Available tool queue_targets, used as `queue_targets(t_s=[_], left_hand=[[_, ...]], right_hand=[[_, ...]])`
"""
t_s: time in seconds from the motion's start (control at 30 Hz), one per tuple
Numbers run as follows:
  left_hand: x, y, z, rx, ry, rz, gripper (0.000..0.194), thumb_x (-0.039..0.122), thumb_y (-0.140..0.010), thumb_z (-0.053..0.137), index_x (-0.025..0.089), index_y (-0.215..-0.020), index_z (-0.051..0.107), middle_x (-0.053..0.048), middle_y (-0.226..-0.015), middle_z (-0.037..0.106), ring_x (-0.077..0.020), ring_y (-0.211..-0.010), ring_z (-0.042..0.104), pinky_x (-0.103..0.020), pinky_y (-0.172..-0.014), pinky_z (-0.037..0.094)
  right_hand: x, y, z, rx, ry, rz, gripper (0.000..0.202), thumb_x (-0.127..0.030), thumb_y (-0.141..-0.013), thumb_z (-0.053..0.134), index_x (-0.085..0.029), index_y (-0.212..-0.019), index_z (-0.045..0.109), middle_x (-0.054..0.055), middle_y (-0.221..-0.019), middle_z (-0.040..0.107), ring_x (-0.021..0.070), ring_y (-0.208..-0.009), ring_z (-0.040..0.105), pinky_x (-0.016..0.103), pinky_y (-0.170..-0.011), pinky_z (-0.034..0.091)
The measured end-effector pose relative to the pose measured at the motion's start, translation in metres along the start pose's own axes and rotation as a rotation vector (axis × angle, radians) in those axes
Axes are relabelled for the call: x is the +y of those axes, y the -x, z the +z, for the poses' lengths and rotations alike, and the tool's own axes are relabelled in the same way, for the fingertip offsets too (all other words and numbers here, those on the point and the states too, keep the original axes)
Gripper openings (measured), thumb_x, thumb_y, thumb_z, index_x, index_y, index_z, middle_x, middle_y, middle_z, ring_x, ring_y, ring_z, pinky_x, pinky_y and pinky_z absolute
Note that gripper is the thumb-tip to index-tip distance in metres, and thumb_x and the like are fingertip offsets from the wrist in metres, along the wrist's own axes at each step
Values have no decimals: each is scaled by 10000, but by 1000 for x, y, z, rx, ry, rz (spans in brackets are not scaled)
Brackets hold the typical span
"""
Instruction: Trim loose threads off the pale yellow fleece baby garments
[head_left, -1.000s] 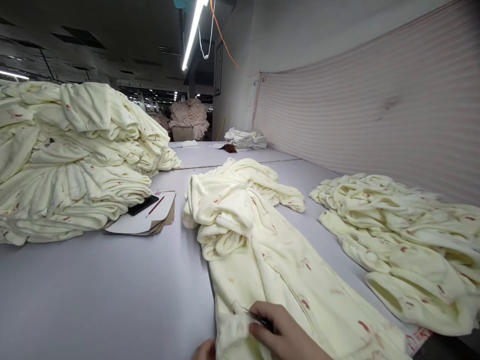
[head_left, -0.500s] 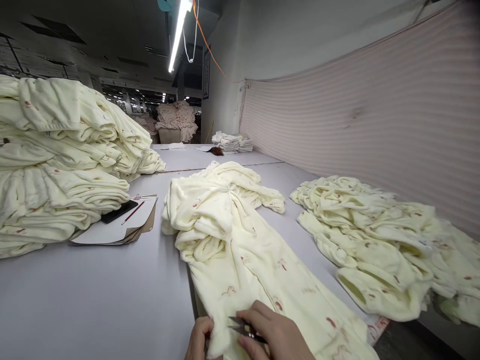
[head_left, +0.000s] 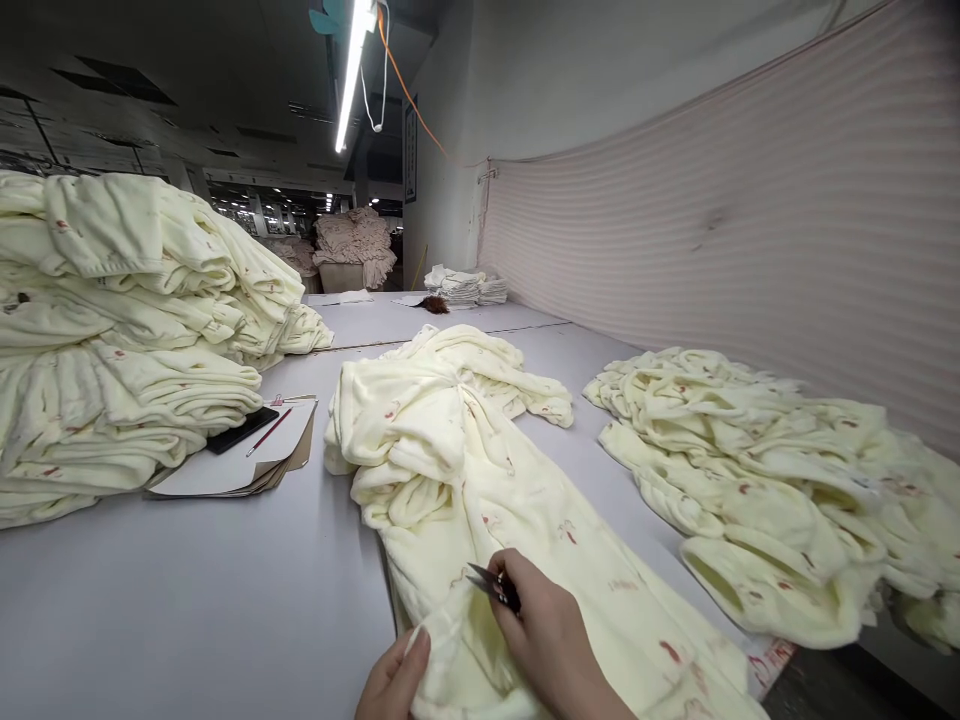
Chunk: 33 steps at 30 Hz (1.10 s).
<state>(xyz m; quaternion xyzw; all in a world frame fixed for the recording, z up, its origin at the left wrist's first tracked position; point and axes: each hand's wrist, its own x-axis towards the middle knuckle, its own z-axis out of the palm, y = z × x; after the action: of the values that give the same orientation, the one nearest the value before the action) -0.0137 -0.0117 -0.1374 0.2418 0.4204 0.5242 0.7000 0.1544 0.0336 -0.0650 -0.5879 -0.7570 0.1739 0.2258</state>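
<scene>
A pale yellow fleece garment (head_left: 540, 500) with small reddish prints lies over the table towards me, bunched at its far end. My left hand (head_left: 395, 678) pinches its near left edge between thumb and fingers. In my right hand (head_left: 544, 625) is a pair of dark thread snips (head_left: 495, 585), gripped in closed fingers. The snips' blades point left, just above the cloth. Whether the blades touch the fabric or a thread, I cannot tell.
Folded yellow garments form a tall pile (head_left: 135, 330) on the left. Beside it lie a clipboard with paper (head_left: 217, 472), a pencil (head_left: 270, 432) and a black phone (head_left: 241, 430). A loose heap of garments (head_left: 750, 470) lies right, near a striped cloth hanging (head_left: 675, 240).
My right hand has lifted up and away from my left with the snips, whose blades now look closer together. My left hand has shifted slightly left and raises the garment's edge.
</scene>
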Motion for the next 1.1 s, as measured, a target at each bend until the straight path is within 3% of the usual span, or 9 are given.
queue_targets(t_s=[0.1, 0.27, 0.37, 0.5, 0.8, 0.97, 1.1], left_hand=[[9, -4, -3, -57, 52, -6, 526, 594, -680, 669, 134, -926, 742, -149, -922, 752, -353, -1029, 644, -460, -947, 466], [11, -2, -5, -44, 62, 10, 470, 574, -750, 614, 162, -928, 752, -129, -994, 743, -345, -1143, 581, -442, -1025, 418], [8, 0, -3, -134, 254, -54, 456, 507, -778, 625, 108, -969, 738, -155, -1020, 731, -353, -1168, 558, -464, -1058, 369], [6, 1, -2, -189, 424, -71, 378, 414, -798, 639, 88, -956, 746, -154, -992, 741, -345, -1188, 542, -449, -1082, 333], [15, 15, 6, -261, 428, -104, 348, 411, -802, 644, 156, -1019, 740, -140, -1062, 728, -341, -1094, 608, -489, -1049, 359], [23, 24, 10, -196, 273, -45, 338, 394, -775, 688, 146, -1001, 735, -121, -1007, 743, -306, -1066, 617, -417, -976, 439], [46, 18, -2, 23, 95, 141, 316, 342, -762, 722, 157, -1018, 696, -78, -968, 739, -241, -999, 640, -334, -893, 484]], right_hand=[[-5, -5, -6, -48, -40, 13, 89, -171, -781, 510, -255, -792, 533, -22, -750, 656, 186, -680, 604, 262, -613, 417], [-7, 10, -11, -177, -138, -123, 189, -314, -805, 607, -295, -990, 636, -3, -958, 673, 187, -847, 639, 245, -721, 452], [-12, 14, -9, -176, -37, -177, 190, -325, -867, 527, -286, -997, 660, 11, -942, 671, 191, -826, 641, 259, -705, 447], [-19, 11, -6, -162, -63, -100, 192, -330, -900, 501, -276, -889, 685, -12, -883, 679, 169, -806, 650, 244, -685, 432], [-26, 24, -7, -172, -14, -144, 162, -302, -865, 564, -275, -977, 678, -1, -935, 682, 180, -837, 649, 253, -710, 430], [-25, 26, -7, -111, 45, -136, 230, -294, -924, 460, -258, -916, 687, 15, -893, 675, 182, -808, 647, 264, -694, 427], [-15, 43, -1, -114, -97, -59, 149, -335, -884, 544, -266, -973, 642, -5, -921, 676, 169, -841, 638, 247, -748, 446]])
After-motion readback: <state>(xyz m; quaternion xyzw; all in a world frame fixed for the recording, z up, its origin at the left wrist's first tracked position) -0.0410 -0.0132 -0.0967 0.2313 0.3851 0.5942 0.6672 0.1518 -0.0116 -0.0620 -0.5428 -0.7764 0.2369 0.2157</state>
